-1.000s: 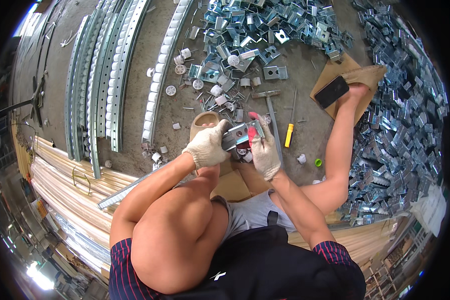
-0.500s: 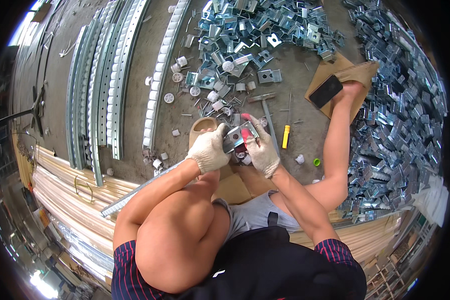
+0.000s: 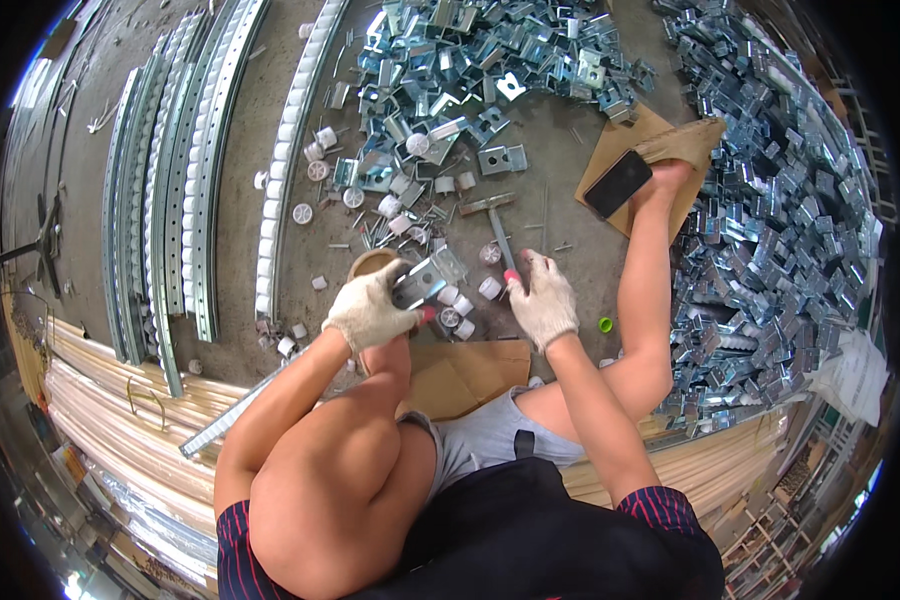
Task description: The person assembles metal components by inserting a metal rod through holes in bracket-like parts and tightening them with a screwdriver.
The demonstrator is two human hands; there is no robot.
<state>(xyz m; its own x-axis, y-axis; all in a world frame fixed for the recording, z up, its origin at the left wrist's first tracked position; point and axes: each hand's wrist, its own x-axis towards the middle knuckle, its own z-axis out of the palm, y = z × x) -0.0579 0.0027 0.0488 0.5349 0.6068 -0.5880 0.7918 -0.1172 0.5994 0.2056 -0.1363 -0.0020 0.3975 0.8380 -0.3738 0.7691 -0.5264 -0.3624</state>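
Note:
My left hand (image 3: 368, 308), in a white knit glove with red fingertips, is closed on a bent metal bracket (image 3: 420, 286) with a round hole. My right hand (image 3: 544, 303), gloved alike, is low over the floor with thumb and fingers apart. Its thumb lies over the handle of a hammer (image 3: 499, 233), whose head points away from me; the lower handle is hidden under the hand. White plastic rollers (image 3: 450, 317) lie between my hands. A brown shoe (image 3: 372, 262) on my foot shows beyond my left hand.
A heap of metal brackets (image 3: 450, 60) lies ahead, with another (image 3: 780, 250) along the right. Roller-filled rails (image 3: 195, 180) stretch along the left. A black phone (image 3: 618, 184) rests by my right foot on cardboard (image 3: 595, 160). Loose pins (image 3: 380, 234) and a green cap (image 3: 605, 325) lie about.
My right hand has left the bracket and moved right and down to the hammer handle, covering the yellow handle seen earlier. My left hand keeps the bracket. The whole view has shifted slightly.

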